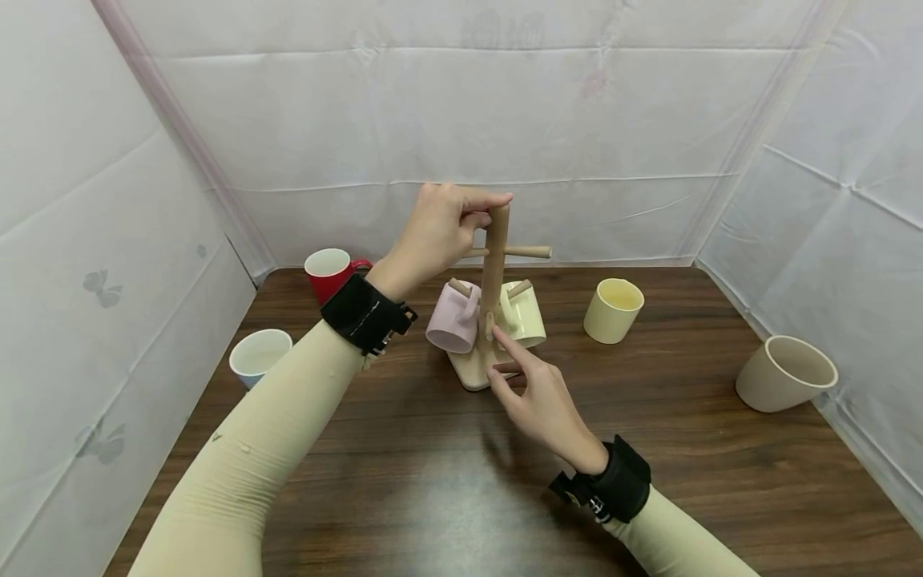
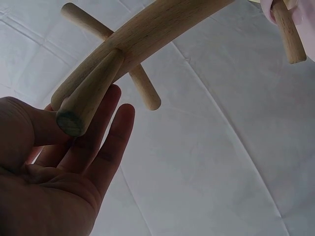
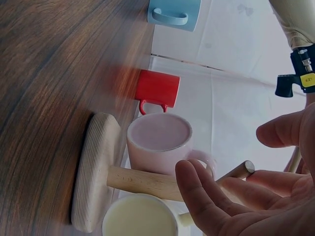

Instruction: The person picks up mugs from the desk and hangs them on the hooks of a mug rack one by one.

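A wooden mug rack (image 1: 493, 276) stands mid-frame, its long post (image 1: 496, 240) upright, a pink mug (image 1: 449, 322) and a pale yellow mug (image 1: 531, 320) hung low on either side. At upper centre, a person's left hand (image 1: 435, 223) pinches the post's top between thumb and fingers. Below and right of centre, the right hand (image 1: 546, 405), nearer the base (image 1: 470, 372), holds thumb and forefinger apart, forefinger at the front peg (image 1: 489, 324); contact cannot be told.
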Motion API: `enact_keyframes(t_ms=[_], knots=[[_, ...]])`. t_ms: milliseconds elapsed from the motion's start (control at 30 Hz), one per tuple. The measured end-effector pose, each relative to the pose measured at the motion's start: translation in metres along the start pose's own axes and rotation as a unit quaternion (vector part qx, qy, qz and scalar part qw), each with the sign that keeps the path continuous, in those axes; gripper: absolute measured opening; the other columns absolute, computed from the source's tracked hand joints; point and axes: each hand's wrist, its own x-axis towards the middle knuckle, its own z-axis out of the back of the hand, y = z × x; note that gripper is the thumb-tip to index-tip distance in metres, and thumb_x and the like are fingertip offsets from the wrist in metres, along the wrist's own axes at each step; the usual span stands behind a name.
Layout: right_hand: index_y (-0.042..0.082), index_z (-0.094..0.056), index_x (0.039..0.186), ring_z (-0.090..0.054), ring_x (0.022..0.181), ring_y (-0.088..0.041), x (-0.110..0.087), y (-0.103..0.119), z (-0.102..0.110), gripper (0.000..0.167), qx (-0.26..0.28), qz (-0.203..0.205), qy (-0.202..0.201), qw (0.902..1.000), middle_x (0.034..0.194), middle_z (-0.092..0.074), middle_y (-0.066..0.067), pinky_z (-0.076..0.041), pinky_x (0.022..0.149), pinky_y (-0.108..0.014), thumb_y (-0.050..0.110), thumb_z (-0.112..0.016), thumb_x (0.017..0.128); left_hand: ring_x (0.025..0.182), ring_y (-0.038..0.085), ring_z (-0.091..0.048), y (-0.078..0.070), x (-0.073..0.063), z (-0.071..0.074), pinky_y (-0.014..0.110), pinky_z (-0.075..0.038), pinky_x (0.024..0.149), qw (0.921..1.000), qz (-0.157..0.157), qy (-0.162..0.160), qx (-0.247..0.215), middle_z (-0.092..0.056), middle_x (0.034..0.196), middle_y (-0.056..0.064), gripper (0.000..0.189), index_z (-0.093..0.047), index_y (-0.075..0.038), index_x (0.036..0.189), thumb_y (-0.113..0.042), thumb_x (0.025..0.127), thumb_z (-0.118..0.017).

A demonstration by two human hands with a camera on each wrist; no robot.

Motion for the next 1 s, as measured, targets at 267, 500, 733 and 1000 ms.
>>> enact_keyframes(t_ms=[267,500,733,1000], knots=[[0.01,-0.048,0.154,-0.073,0.102,-0.02,-0.0001,-0.0008,-0.0001,0.057,0.007,0.002,0.006,1.0,0.147,-0.058,-0.01,-0.061,0.082,-0.037,0.008,-0.065,0.1,0.081,0.015,-0.067,0.0012,-0.002,-0.0001,0.027,-0.052,0.073,1.0,0.0,-0.005,0.004,-0.075,0.119,0.004,0.039,-0.075,-0.014,0.125,0.008,0.094,-0.068],[0.012,-0.047,0.155,-0.073,0.102,-0.018,-0.0002,-0.0021,-0.0003,0.059,0.004,0.007,0.006,0.9999,0.15,-0.055,-0.007,-0.06,0.082,-0.03,0.008,-0.066,0.099,0.071,0.014,-0.059,0.0009,-0.0045,0.0003,0.026,-0.046,0.066,1.0,-0.001,-0.007,-0.004,-0.075,0.117,0.003,0.04,-0.074,-0.013,0.126,0.009,0.094,-0.065],[0.01,-0.047,0.155,-0.073,0.101,-0.021,0.0006,-0.0038,-0.0011,0.059,0.012,0.018,0.007,0.9997,0.152,-0.053,-0.007,-0.061,0.082,-0.04,0.006,-0.065,0.099,0.065,0.015,-0.053,0.002,-0.0062,0.0004,0.026,-0.042,0.061,0.9999,-0.005,-0.009,-0.005,-0.075,0.118,0.003,0.04,-0.074,-0.013,0.127,0.009,0.095,-0.063],[0.009,-0.046,0.154,-0.073,0.101,-0.02,0.0005,-0.0037,0.0001,0.058,0.008,0.024,0.01,0.9996,0.153,-0.051,-0.007,-0.06,0.082,-0.03,0.005,-0.065,0.099,0.058,0.015,-0.042,0.0036,-0.0084,-0.0013,0.026,-0.036,0.056,0.9999,-0.006,-0.011,-0.008,-0.075,0.115,0.003,0.038,-0.073,-0.012,0.129,0.006,0.098,-0.062]])
